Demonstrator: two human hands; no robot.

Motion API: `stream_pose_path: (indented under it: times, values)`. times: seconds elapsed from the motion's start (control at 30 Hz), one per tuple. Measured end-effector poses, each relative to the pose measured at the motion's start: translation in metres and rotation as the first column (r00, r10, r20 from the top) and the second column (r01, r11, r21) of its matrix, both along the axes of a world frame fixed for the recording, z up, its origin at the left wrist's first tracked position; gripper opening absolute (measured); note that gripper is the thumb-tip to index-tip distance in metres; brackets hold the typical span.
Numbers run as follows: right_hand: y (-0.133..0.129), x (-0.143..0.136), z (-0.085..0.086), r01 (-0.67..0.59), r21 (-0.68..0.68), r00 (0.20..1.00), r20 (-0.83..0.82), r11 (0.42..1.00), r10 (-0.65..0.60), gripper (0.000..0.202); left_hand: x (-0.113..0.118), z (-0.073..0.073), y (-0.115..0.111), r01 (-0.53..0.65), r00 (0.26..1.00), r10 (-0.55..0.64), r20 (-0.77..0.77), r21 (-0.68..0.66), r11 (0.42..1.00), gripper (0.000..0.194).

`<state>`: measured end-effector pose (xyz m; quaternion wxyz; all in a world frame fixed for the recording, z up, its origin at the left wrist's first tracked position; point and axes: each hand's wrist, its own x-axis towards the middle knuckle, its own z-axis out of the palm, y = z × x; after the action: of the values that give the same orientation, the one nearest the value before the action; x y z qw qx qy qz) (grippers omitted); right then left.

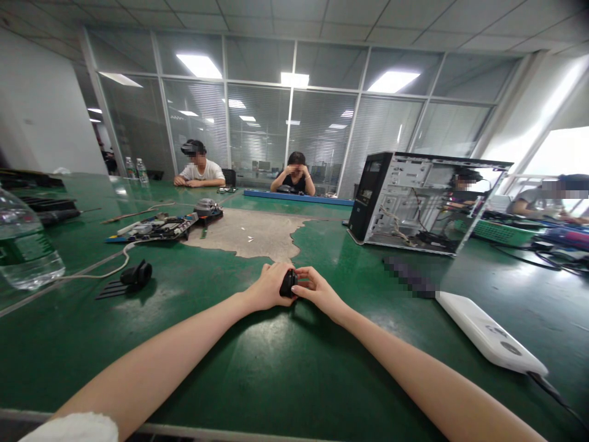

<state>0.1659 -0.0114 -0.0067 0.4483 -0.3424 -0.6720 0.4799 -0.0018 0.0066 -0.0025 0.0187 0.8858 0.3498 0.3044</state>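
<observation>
A small black object (288,283) with a rounded casing sits between my two hands, just above the green table; its exact kind I cannot make out. My left hand (269,287) is closed around its left side, the thumb and fingers partly hiding it. From the right, my right hand (316,290) pinches its edge with curved fingers and thumb. A black plastic piece (135,277) with a round end and flat prongs lies to the left of my hands. Beyond them, the table top (248,236) shows a bare, worn beige patch.
A circuit board (156,227) lies at left behind a water bottle (27,252). An opened computer case (414,202) stands at right, with a white power bank-like block (488,331) and cable nearer me. Several people sit around the table; a green basket (504,232) is far right.
</observation>
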Motion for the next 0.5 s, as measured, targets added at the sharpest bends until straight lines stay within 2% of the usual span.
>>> stream_pose_path:
  times: [0.23, 0.5]
  values:
    - [-0.0032, 0.0011, 0.0055, -0.083, 0.009, 0.996, -0.024, 0.996, 0.083, 0.036, -0.0011, -0.0008, 0.0015, -0.015, 1.0, 0.015, -0.017, -0.005, 1.0, 0.06]
    - [-0.0015, -0.0008, 0.0019, -0.041, 0.025, 0.999, -0.031, 0.999, 0.042, 0.03, 0.001, 0.0013, -0.0011, -0.027, 1.0, 0.026, -0.017, -0.024, 0.999, 0.056]
